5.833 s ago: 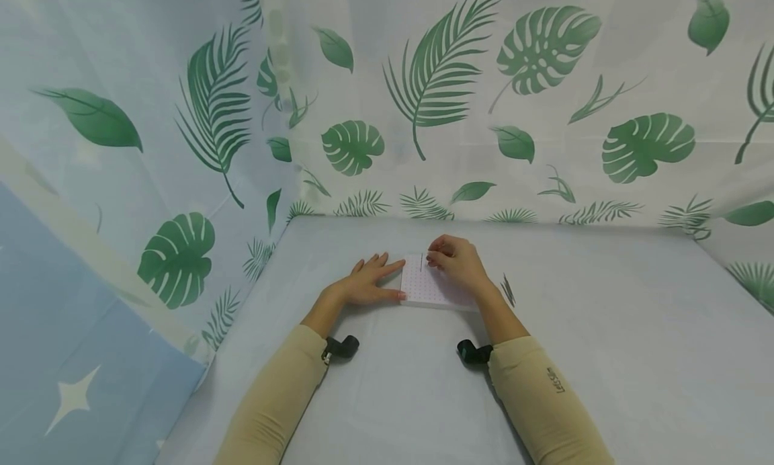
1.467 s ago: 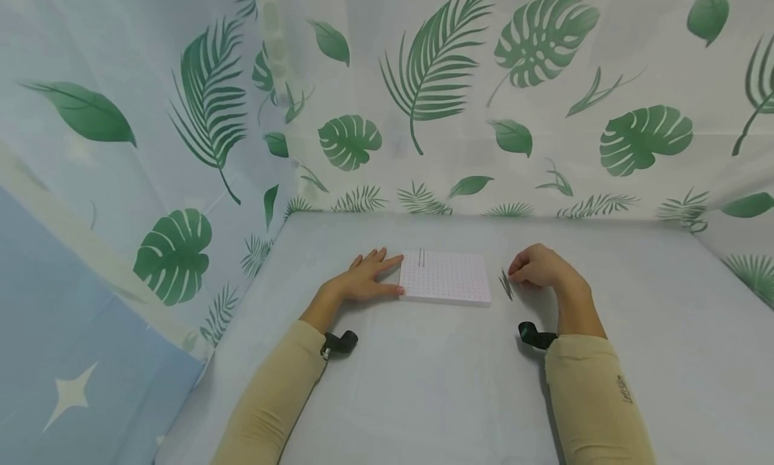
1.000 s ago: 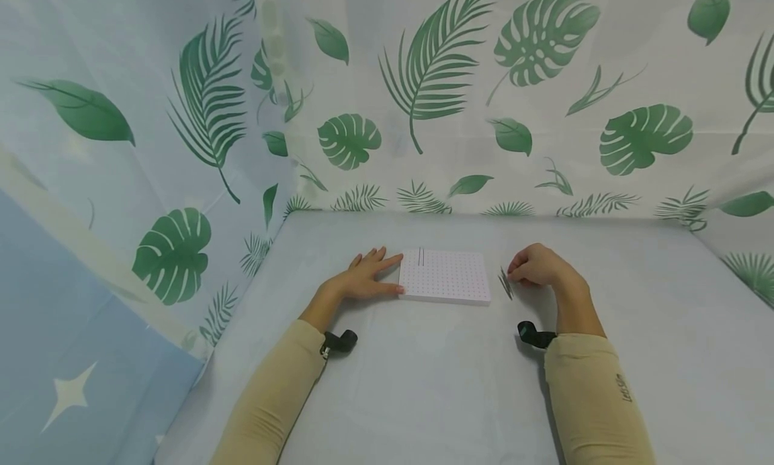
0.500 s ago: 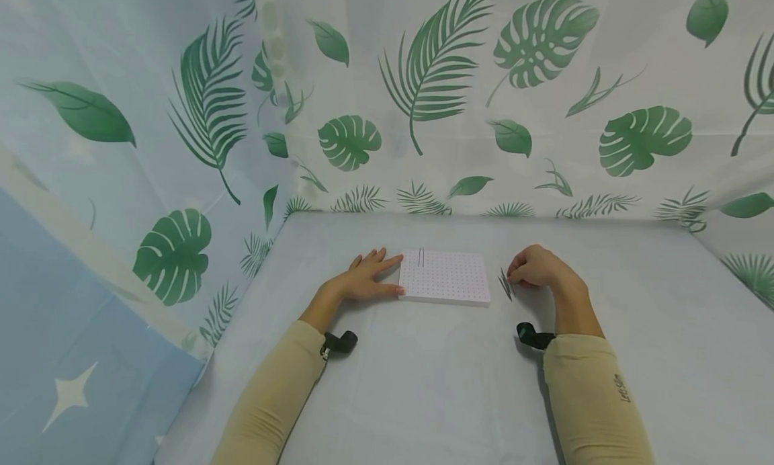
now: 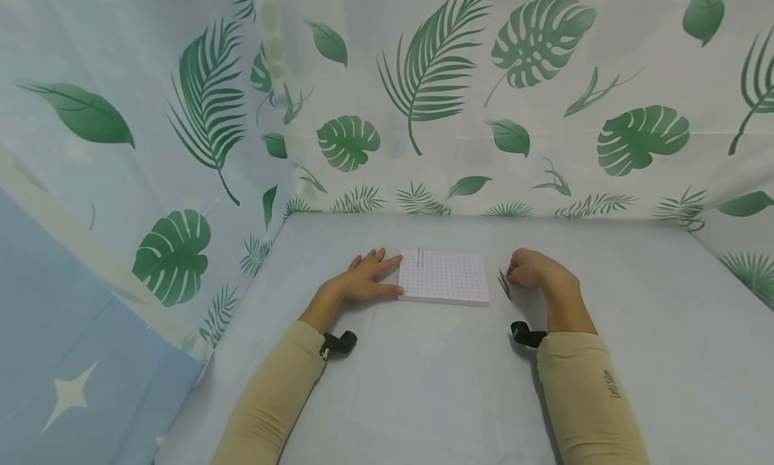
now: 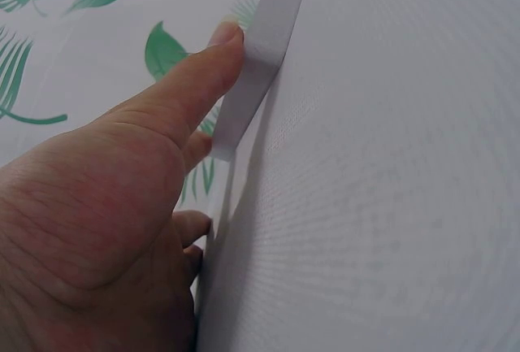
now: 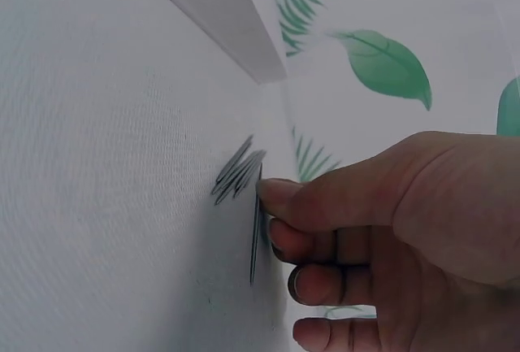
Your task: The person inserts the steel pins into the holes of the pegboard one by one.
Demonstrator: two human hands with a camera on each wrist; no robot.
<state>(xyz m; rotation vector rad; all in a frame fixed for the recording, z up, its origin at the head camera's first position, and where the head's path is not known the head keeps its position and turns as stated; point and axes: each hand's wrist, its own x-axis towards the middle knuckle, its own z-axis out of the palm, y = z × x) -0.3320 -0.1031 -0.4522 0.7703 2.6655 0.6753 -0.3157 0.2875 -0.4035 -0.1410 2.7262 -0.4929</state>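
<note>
A white pegboard dotted with small holes (image 5: 447, 280) lies on the table; two thin dark pins (image 5: 422, 258) show near its far left corner. My left hand (image 5: 364, 278), fingers spread, touches the board's left edge with thumb and index finger. In the left wrist view the thumb (image 6: 203, 76) lies against the board's side (image 6: 264, 51). To the right of the board, my right hand (image 5: 535, 270) pinches a thin metal pin (image 7: 254, 242) between thumb and index finger, the other fingers curled. A small pile of similar pins (image 7: 236, 175) lies beside those fingertips.
A pale cloth covers the table (image 5: 423, 384). Leaf-printed curtains (image 5: 447, 149) rise at the back and left. Each forearm wears a black wrist camera, on the left (image 5: 341, 342) and right (image 5: 527, 334).
My right hand has gone from over the board to the pile at the right, and a second pin now shows on the board. My left hand stays at the board's edge.
</note>
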